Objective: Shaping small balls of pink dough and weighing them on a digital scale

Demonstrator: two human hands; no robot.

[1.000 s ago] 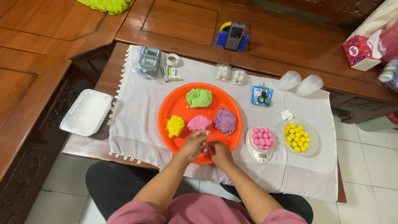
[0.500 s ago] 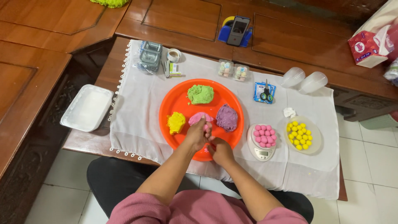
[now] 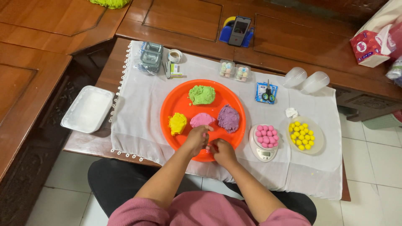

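Here, left hand [image 3: 196,139] fingers pinch pink dough [image 3: 202,120] on orange plate [image 3: 176,102] — right hand [image 3: 223,151] curled, grip unclear.

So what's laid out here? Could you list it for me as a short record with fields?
Left hand: at the pink dough
Right hand: beside it, over the near rim of the orange tray
Other dough on the tray: green, yellow, purple
Scale: pink balls
Clear dish: yellow balls
Far left: white foam tray
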